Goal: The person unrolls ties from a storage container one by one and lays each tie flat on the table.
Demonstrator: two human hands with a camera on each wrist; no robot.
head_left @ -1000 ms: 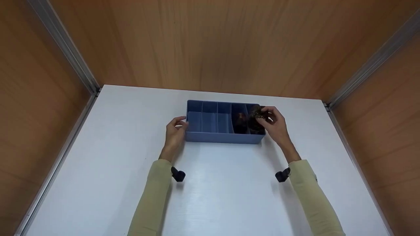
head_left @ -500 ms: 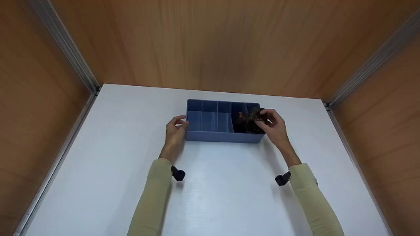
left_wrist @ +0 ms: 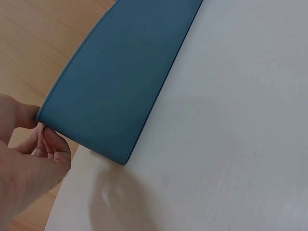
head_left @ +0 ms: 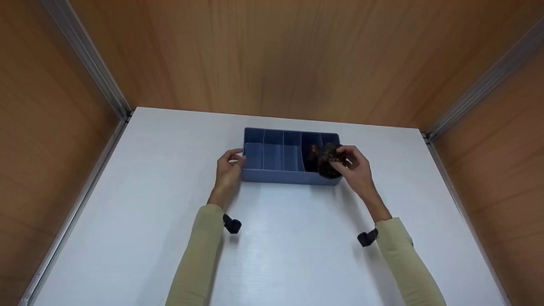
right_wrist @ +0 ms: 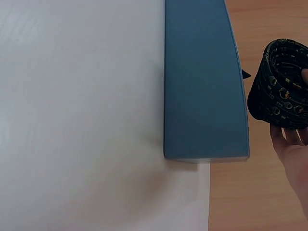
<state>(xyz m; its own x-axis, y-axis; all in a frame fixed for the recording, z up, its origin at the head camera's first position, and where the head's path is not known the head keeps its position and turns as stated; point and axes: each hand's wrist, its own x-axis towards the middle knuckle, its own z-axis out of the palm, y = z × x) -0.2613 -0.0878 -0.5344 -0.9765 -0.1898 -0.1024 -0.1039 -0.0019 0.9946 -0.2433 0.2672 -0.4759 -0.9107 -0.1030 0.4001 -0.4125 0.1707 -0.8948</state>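
Note:
A blue divided box (head_left: 293, 177) sits on the white table. My left hand (head_left: 228, 172) pinches the rim at its left end; in the left wrist view, curled fingers (left_wrist: 57, 144) show at the corner of the box. My right hand (head_left: 358, 170) grips a dark roll of patterned cloth (head_left: 327, 160) above the rightmost compartment. In the right wrist view the roll (right_wrist: 276, 98) is hollow in the middle, with small yellowish and white motifs, and stands above the rim. A second dark item with a reddish-brown patch (head_left: 313, 152) lies in the compartment to its left.
Three compartments (head_left: 273, 156) on the left of the box show bare floors. The white table (head_left: 293, 242) extends toward me. Wooden panels (head_left: 272, 55) stand behind and at both sides, with metal corner rails (head_left: 91, 55).
My right hand has moved slightly toward me with the cloth roll, which now overlaps the near wall of the box and is turned differently. My left hand has stayed at the left end.

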